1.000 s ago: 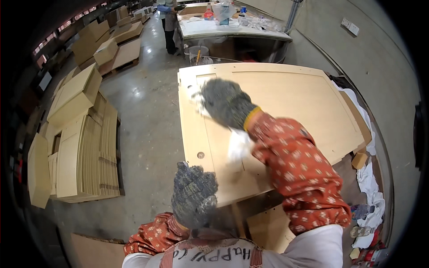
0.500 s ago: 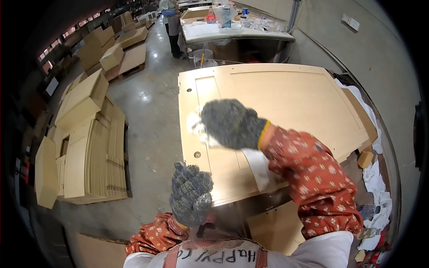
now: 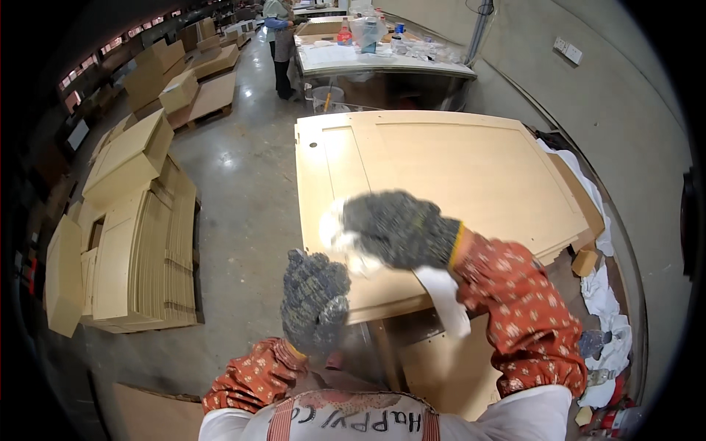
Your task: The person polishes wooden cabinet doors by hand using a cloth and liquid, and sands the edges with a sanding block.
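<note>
My right hand, in a dark knitted glove with a yellow cuff, presses a white cloth onto a pale wood-coloured panel. A loose strip of white material hangs below that wrist, over the panel's near edge. The panel has grooved rectangular outlines and a round hole near its far left corner. My left hand, gloved alike, is at the panel's near left corner with its fingers curled in. Whatever it may hold is hidden. Both forearms wear red flowered sleeves.
At left stands a tall stack of panels on the floor. Ahead is a cluttered worktable with bottles, and a person stands beside it. White scraps and a small tan block lie along the right wall.
My right hand has moved the cloth nearer to me and slightly right across the panel. The strip below it now hangs farther over the edge. My left hand has hardly moved.
</note>
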